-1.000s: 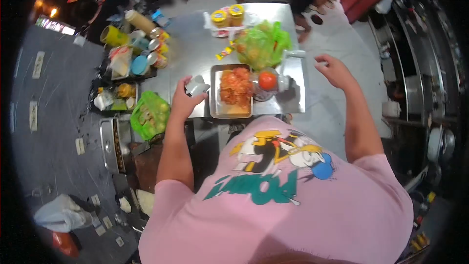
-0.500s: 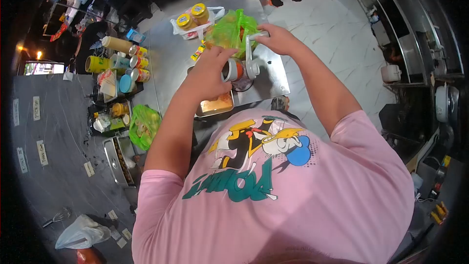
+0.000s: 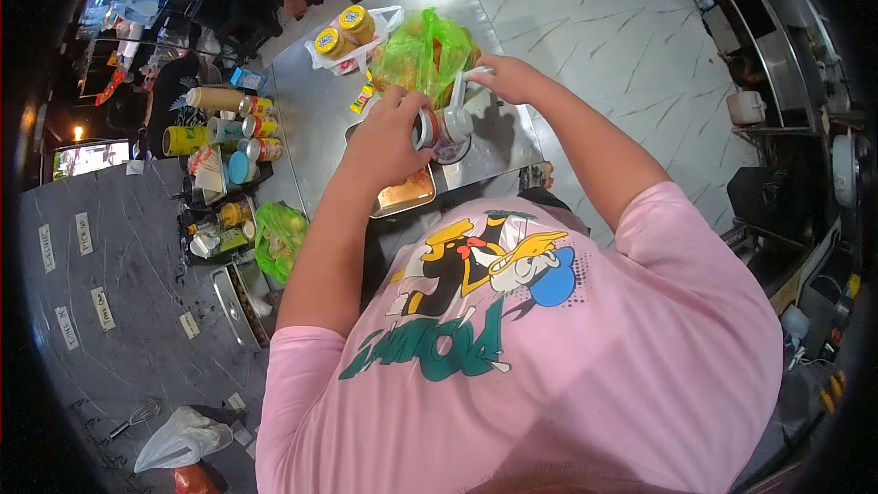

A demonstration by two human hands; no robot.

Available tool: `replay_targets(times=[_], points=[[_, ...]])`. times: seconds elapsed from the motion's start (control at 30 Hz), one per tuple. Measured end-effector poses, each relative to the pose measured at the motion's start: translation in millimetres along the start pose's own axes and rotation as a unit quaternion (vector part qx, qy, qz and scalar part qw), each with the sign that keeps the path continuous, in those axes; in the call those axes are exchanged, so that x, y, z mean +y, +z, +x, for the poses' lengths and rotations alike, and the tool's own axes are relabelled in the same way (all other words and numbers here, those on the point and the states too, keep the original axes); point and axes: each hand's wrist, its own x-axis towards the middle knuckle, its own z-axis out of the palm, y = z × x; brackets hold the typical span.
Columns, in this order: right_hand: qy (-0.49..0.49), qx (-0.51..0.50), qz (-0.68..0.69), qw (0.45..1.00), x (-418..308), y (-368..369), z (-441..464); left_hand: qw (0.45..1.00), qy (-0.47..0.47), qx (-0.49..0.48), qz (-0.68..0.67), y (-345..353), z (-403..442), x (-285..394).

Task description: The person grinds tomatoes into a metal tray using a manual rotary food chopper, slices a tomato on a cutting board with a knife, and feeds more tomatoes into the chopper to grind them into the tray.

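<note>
A hand-crank grater (image 3: pixel 456 122) with a white crank arm stands on the steel table, its drum facing left. My left hand (image 3: pixel 391 135) curves around the drum's mouth, thumb below and fingers above, and covers part of it. At the crank's upper end my right hand (image 3: pixel 508 80) is closed on the handle. Beneath my left hand lies a metal tray (image 3: pixel 409 194) with an orange-brown layer in it, partly hidden by that hand. Just behind the grater sits a green plastic bag (image 3: pixel 428 50) with produce inside.
Two yellow-lidded jars (image 3: pixel 346 30) sit in a white bag at the table's back. Sauce bottles and cans (image 3: pixel 261 126) crowd the left side, near another green bag (image 3: pixel 280 240). A whisk (image 3: pixel 137 416) lies on the dark counter (image 3: pixel 137 302). Another person's hand (image 3: pixel 294 5) shows at top.
The crank handle and my right hand have shifted slightly down and left. My left hand stays at the grater's drum. The camera view has turned a little, and another person's arm has appeared at top.
</note>
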Motion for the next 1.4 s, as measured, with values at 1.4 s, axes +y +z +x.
replay_targets(times=[1.4], points=[[0.07, -0.127, -0.338, 0.93, -1, 21, 16, 0.999, 0.032, 0.016, 0.01, 9, 6, -4]])
